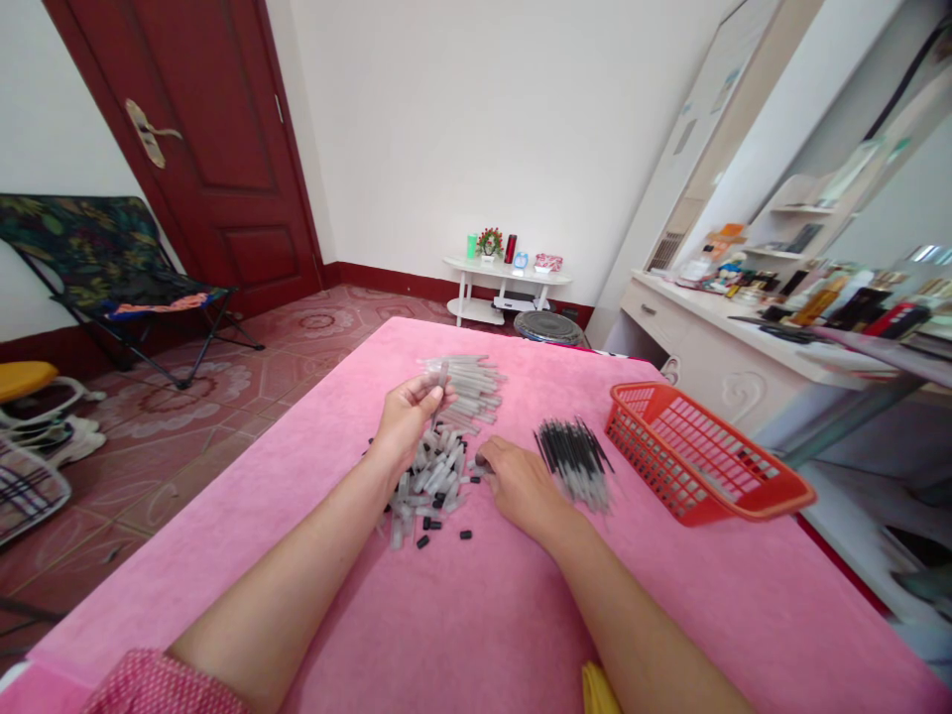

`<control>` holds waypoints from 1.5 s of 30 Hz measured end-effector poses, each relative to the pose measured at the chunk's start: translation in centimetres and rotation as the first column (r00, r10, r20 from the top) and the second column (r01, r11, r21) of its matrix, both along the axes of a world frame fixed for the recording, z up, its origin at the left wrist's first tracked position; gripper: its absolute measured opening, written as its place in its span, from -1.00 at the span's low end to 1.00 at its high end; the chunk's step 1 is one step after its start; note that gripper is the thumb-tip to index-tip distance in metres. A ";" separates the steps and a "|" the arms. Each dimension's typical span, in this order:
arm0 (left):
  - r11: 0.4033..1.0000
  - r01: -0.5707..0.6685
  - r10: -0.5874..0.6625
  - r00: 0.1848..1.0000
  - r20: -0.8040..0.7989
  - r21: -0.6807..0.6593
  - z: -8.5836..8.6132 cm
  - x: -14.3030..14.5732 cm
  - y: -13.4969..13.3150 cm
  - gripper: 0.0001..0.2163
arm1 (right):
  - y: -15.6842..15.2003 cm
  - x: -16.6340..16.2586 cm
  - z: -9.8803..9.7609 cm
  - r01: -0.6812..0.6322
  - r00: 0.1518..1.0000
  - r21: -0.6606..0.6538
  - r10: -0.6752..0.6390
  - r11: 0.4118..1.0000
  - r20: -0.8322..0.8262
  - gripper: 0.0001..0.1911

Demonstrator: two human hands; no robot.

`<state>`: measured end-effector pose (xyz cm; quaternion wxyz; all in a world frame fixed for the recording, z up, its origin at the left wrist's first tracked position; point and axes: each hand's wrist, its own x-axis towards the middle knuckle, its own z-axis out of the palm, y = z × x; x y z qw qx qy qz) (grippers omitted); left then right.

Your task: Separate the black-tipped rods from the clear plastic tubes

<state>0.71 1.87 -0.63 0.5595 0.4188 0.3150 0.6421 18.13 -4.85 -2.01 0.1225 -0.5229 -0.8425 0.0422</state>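
My left hand [406, 415] is raised over the far side of the pile, thumb and fingers pinched on a slim translucent tube [444, 374] held roughly upright. My right hand [522, 486] rests low at the right edge of the pile, fingers curled together; what they grip, if anything, is hidden. Between the hands lies a heap of short clear plastic sleeves [435, 466] mixed with small black caps [466, 535]. Beyond it are longer clear tubes [476, 382], laid side by side. To the right sits a bundle of thin black-and-clear sticks [574, 456].
A red-orange plastic basket [706, 431] stands on the pink-covered table [416, 625] at the right. Yellow cloth [597, 689] shows near my right forearm. A dresser with bottles [825, 297] is at the right; a folding chair [126, 258] is at the left.
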 end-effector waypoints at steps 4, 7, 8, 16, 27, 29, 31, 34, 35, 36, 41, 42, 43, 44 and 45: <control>1.000 0.000 0.000 1.000 0.001 -0.001 0.0 0.0 0.0 -0.66 | -0.2 -0.1 0.2 0.003 0.999 -0.006 -0.003 1.000 0.033 -0.73; 1.000 -0.002 0.002 1.000 -0.007 -0.006 0.2 0.0 -0.1 -0.66 | -0.3 -0.2 0.3 0.000 0.999 0.008 0.000 1.000 0.048 -0.73; 1.000 -0.004 0.004 1.000 -0.011 -0.008 0.2 0.0 -0.1 -0.66 | -0.4 -0.2 0.4 0.000 0.999 0.013 0.000 1.000 0.049 -0.73; 1.000 -0.008 0.008 1.000 -0.021 -0.001 0.3 -0.1 -0.2 -0.68 | -0.5 -0.3 1.0 0.033 0.999 0.032 -0.034 0.999 0.037 -0.78; 1.000 -0.016 0.016 1.000 -0.023 -0.003 0.4 -0.1 -0.3 -0.69 | -2.7 -1.7 3.1 -0.214 0.976 -0.199 0.202 0.956 -0.079 -0.86; 1.000 -0.022 0.022 0.999 -0.045 0.004 0.4 -0.1 -0.3 -0.70 | -2.9 -1.8 3.1 -0.238 0.971 -0.240 0.231 0.941 -0.058 -0.87; 0.999 -0.041 0.043 0.995 -0.090 0.023 0.3 -0.1 -0.1 -0.72 | -2.7 -1.7 3.0 -0.246 0.969 -0.238 0.233 0.940 -0.083 -0.92; 0.991 -0.080 0.103 0.965 -0.243 0.105 -0.3 -0.1 0.2 -0.78 | -1.7 -1.1 2.8 -0.210 0.954 -0.184 0.159 0.960 -0.255 -0.94; 0.985 -0.085 0.129 0.939 -0.318 0.148 -0.5 -0.1 0.3 -0.80 | -1.2 -0.7 2.7 -0.164 0.936 -0.161 0.102 0.973 -0.338 -0.92; 0.977 -0.082 0.157 0.902 -0.401 0.198 -0.7 -0.1 0.3 -0.81 | -0.7 -0.3 2.7 -0.105 0.908 -0.137 0.039 0.985 -0.418 -0.89; 0.895 0.094 0.289 0.623 -0.727 0.437 -1.0 0.2 -0.4 -0.74 | 1.2 1.5 2.7 0.180 0.752 -0.004 -0.140 0.984 -0.644 -0.87; 0.880 0.136 0.301 0.580 -0.757 0.454 -0.9 0.3 -0.6 -0.73 | 1.4 1.8 2.7 0.204 0.730 0.015 -0.142 0.979 -0.668 -0.86; 0.870 0.169 0.309 0.547 -0.778 0.464 -0.8 0.4 -0.8 -0.72 | 1.4 2.0 2.7 0.218 0.707 0.023 -0.142 0.976 -0.693 -0.83; 0.862 0.191 0.315 0.522 -0.792 0.469 -0.7 0.5 -0.9 -0.71 | 1.4 2.1 2.8 0.225 0.681 0.019 -0.143 0.974 -0.718 -0.81; 0.857 0.207 0.320 0.504 -0.802 0.472 -0.6 0.6 -1.1 -0.71 | 1.4 2.2 2.8 0.228 0.654 0.005 -0.150 0.974 -0.741 -0.79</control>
